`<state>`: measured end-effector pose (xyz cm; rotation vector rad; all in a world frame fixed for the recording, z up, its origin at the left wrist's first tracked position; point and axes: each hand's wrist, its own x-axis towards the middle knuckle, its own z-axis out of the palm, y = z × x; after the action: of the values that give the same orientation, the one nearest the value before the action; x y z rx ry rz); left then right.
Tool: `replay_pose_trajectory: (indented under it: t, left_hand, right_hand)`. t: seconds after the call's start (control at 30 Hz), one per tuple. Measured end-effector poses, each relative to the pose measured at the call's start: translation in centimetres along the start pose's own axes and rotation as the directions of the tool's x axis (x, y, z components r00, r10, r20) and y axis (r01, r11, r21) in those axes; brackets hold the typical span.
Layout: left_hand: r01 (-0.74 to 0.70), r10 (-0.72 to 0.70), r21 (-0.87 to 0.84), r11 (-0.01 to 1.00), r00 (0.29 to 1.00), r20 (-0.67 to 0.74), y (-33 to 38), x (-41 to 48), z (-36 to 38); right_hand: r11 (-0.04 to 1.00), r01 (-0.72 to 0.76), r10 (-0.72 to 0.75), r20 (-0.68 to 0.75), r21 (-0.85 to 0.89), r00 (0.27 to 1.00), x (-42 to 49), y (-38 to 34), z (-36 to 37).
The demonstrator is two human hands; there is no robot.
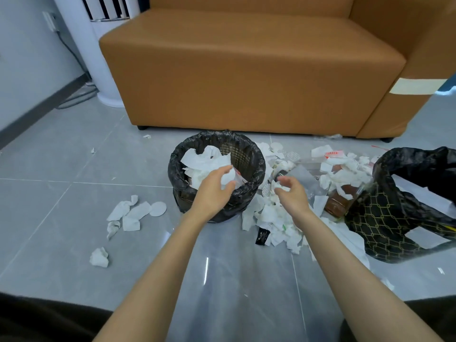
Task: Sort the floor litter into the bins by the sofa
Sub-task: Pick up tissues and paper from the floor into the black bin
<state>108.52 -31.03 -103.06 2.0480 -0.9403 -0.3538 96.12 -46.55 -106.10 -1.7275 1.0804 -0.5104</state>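
**Both hands full of tissue at the round bin**

So the left hand point(214, 191) has its fingers point(228, 187) curled round a crumpled tissue point(228, 178), held right over the mouth of the round bin point(178, 154). That bin has a black liner and already has a heap of white paper in it. The right hand point(294, 197) is just beside the bin's right edge, above the floor mess, with its fingers curled in and pinching a small scrap point(280, 186) of white paper.

Under the right hand is the main litter pile point(270, 217), lying between the two bins: torn tissue, clear plastic, a brown bottle point(341, 202) on its side and a little black tag point(262, 236). The second bin point(385, 219) is on the far right, dark with a gold pattern and a loose black liner.

A few more tissue scraps point(130, 213) lie left of the round bin, and one wad point(99, 257) sits nearer the camera. All of it is on the grey tiled floor point(61, 169) in front of the tan sofa point(246, 70).
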Motion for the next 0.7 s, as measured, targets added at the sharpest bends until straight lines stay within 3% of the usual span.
replay_pose_trajectory:
  t: [0.1, 0.27, 0.37, 0.5, 0.7]
  left_hand:
    - [-0.067, 0.054, 0.105, 0.992, 0.991, 0.123, -0.7, -0.2, 1.7]
    - [-0.182, 0.169, 0.269, 0.946, 0.983, 0.070, -1.9, -0.3, 3.2]
    - [-0.228, 0.234, 0.368, 0.901, 0.972, 0.030, -2.7, -0.1, 3.4]
    - [-0.182, 0.234, 0.407, 0.895, 0.969, -0.080, -3.5, 0.4, 3.0]
    - [-0.077, 0.177, 0.413, 0.908, 0.962, -0.209, -5.3, 0.9, 2.4]
  right_hand:
    - [0.962, -0.070, 0.072, -0.003, -0.263, 0.997, 0.8, 3.8, -1.4]
    - [0.848, -0.160, 0.216, 0.054, -0.506, 0.975, 1.4, 8.6, -2.0]
    - [0.797, -0.161, 0.276, 0.113, -0.582, 0.954, 1.9, 10.6, -1.5]
    - [0.787, -0.192, 0.339, 0.151, -0.587, 0.929, 2.7, 11.9, -0.9]
    - [0.715, 0.003, 0.324, 0.335, -0.699, 0.885, 1.4, 13.6, 0.6]
